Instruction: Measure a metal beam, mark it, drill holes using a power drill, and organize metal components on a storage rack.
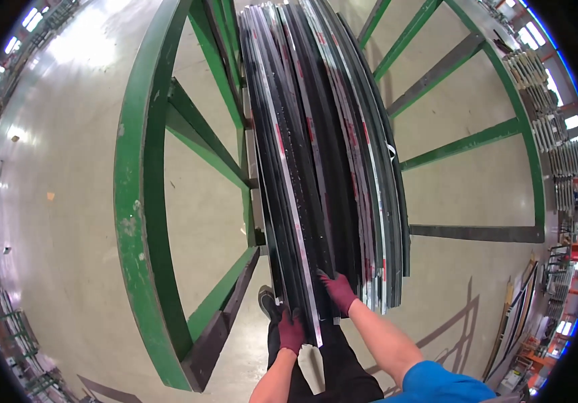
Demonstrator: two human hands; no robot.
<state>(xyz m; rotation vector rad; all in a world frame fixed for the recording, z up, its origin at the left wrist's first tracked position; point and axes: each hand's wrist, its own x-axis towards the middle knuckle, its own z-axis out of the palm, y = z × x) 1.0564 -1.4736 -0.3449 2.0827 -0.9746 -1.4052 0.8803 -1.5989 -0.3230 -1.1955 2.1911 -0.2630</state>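
Observation:
Long black profiles (334,154) lie lengthwise in a thick bundle in front of me, several with white or grey strips and red marks. One profile with a white strip (300,248) sticks out toward me past its neighbours. My left hand (291,331), in a maroon glove with dark fingertips, is closed around the near end of the dark profiles, left of that strip. My right hand (338,290), gloved alike, reaches in from the right, a little farther up. Its fingers are curled on the dark profile beside the strip; their tips are partly hidden.
A green metal rack frame (138,201) rises left of the bundle, and another green frame (529,148) stands at its right. My shoe (267,302) is on the grey floor (54,248) beside the near end. Stacked material (547,134) lines the far right.

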